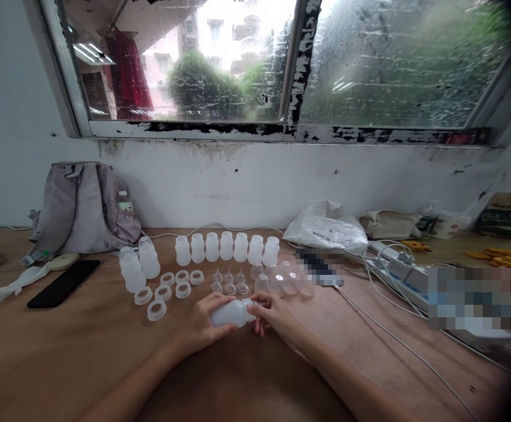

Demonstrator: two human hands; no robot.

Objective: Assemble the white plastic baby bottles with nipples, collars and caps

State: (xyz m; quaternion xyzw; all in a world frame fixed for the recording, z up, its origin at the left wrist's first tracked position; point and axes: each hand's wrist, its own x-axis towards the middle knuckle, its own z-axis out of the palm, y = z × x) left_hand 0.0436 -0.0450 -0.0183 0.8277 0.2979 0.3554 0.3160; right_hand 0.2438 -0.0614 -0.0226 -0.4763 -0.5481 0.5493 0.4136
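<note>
My left hand [203, 325] is wrapped round a small translucent white bottle [230, 313] lying on its side just above the wooden table [84, 351]. My right hand [273, 313] pinches the bottle's neck end, fingers closed on it. Behind the hands stand a row of several white bottles [227, 247], with two more bottles [139, 265] off to the left. Several white screw rings [167, 288] lie in front of these. Small clear teats [229, 281] and clear caps [284, 282] lie just beyond my right hand.
A grey backpack [82, 205] leans on the wall at the back left, with a black phone [63, 283] and a white glove [13, 287] before it. A white plastic bag [326, 230], a power strip [396, 266] and white cables [396, 340] occupy the right side.
</note>
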